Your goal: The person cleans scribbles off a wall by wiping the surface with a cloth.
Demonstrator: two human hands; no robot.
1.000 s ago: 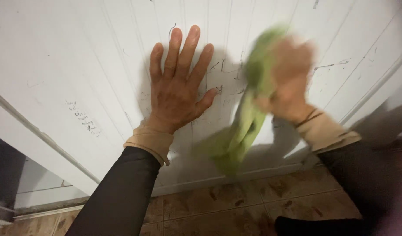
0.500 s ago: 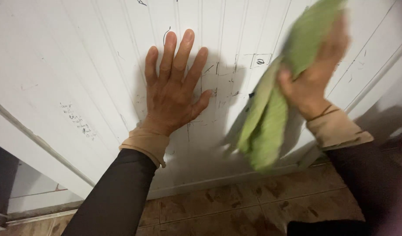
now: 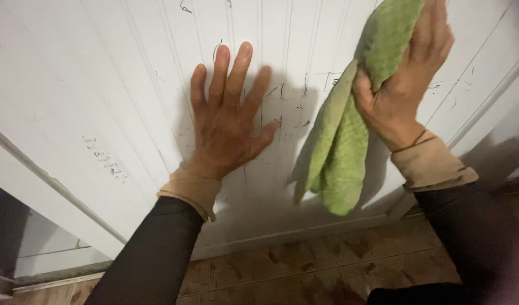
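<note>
Wiping step: green cloth (image 3: 349,130) is gripped closed by right hand (image 3: 403,85), upper right; left hand (image 3: 225,121) is pressed flat, holding nothing, on white panelled door (image 3: 101,85). Marked centre area presumably requires firm strokes next.

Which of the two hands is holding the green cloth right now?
The right hand holds the green cloth, bunched against the white panelled wall with its loose end hanging down. The left hand holds nothing: it lies flat on the wall with fingers spread.
</note>
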